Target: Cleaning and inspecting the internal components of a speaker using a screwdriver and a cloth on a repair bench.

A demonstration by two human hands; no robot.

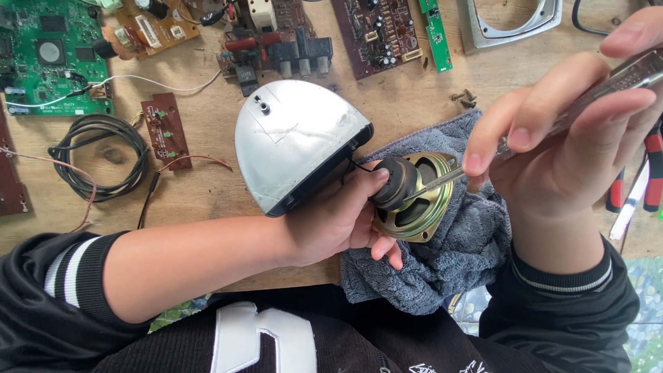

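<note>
My left hand (342, 217) grips a round loudspeaker (414, 200) with a brass-coloured frame and a black magnet, held over a grey towel (456, 255). A thin black wire runs from the speaker to a silver domed speaker housing (293, 141) lying just left of it. My right hand (573, 131) holds a screwdriver (552, 124) with a clear handle. Its metal shaft slants down-left and its tip touches the speaker beside the magnet.
Circuit boards lie along the back of the wooden table: a green one (52, 52) far left, a small brown one (166, 131), a dark one (376, 31). A coiled black cable (100, 159) sits left. Loose screws (464, 98), a metal frame (511, 24), red-handled pliers (652, 173) right.
</note>
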